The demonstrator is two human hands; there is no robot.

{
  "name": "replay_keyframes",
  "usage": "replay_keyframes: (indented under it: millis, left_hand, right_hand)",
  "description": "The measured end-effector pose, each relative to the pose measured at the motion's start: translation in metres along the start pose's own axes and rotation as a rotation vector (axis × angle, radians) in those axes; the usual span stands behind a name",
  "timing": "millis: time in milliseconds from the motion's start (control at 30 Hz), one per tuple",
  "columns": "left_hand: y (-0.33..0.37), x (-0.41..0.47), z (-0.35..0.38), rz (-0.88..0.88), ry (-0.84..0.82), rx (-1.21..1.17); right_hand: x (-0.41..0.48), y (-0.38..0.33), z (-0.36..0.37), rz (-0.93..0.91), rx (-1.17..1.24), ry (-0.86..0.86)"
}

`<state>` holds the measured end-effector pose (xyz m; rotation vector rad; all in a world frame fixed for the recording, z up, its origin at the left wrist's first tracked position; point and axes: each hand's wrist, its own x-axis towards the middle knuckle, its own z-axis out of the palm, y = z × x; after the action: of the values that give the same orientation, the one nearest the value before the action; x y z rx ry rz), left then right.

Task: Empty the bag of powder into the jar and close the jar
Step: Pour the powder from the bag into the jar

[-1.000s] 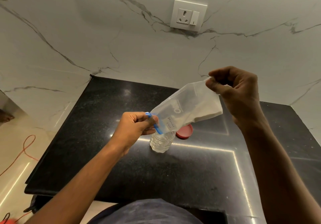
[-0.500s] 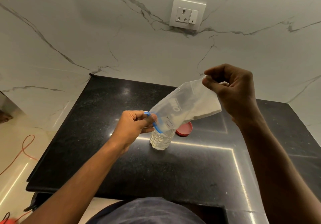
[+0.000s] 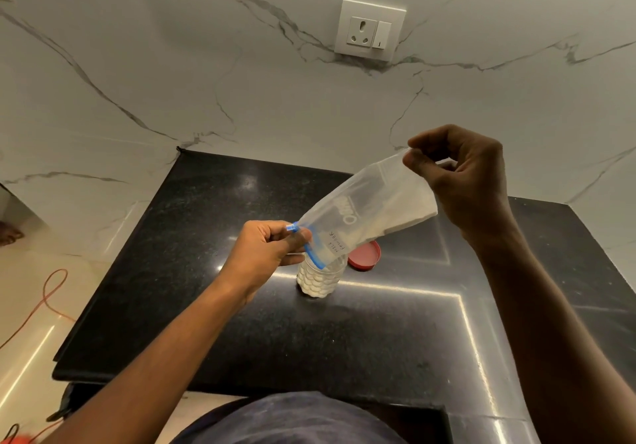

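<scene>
A clear zip bag with a blue seal strip and white powder inside is tilted mouth-down over a small clear textured jar on the black counter. White powder fills much of the jar. My left hand pinches the bag's blue mouth edge just above the jar's opening. My right hand pinches the bag's raised bottom corner, higher and to the right. The red lid lies flat on the counter just behind and right of the jar, partly hidden by the bag.
The black granite counter meets a white marble wall with a socket and switch plate. An orange cable runs over the floor at the left. The counter's front edge is near my body.
The jar now holds visibly more white powder. Both hands keep their grip on the bag, and the right hand stays raised with the bag's bottom.
</scene>
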<state>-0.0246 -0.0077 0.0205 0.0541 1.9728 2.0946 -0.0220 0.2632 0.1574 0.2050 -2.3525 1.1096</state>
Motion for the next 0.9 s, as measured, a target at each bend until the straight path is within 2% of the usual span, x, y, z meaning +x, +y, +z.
replay_keyframes:
  millis: [167,300,367,467,500,567,633,667,767,900]
  left_hand:
    - [-0.002,0.002,-0.001,0.017,-0.007,0.013]
    - [-0.004,0.002,-0.005,0.012,-0.017,0.110]
    - [0.000,0.003,-0.011,-0.002,0.009,0.285]
    - [0.017,0.004,-0.020,-0.019,0.072,0.704]
    - [0.026,0.005,-0.021,0.013,0.100,0.816]
    - [0.046,0.008,-0.018,0.208,0.134,0.928]
    - [0.070,0.017,-0.002,0.439,0.054,0.923]
    - [0.082,0.023,0.010,0.493,-0.028,0.912]
    - [0.106,0.042,0.055,0.471,-0.233,0.903]
    - [0.110,0.062,0.084,0.532,-0.221,0.814]
  right_hand:
    - [-0.001,-0.001,0.000,-0.007,0.001,0.004]
    - [-0.004,0.000,0.006,-0.007,-0.051,-0.020]
    - [-0.005,0.004,0.007,0.012,-0.045,-0.021]
    - [-0.007,0.011,0.003,0.034,-0.016,-0.022]
    - [-0.009,0.013,0.003,0.040,-0.017,-0.023]
    - [-0.011,0.016,0.002,0.059,-0.001,-0.022]
    - [-0.011,0.018,0.001,0.086,0.033,-0.014]
    - [-0.011,0.019,0.001,0.098,0.047,-0.008]
    - [-0.010,0.019,0.000,0.118,0.082,-0.015]
    - [-0.012,0.026,0.000,0.115,0.154,-0.097]
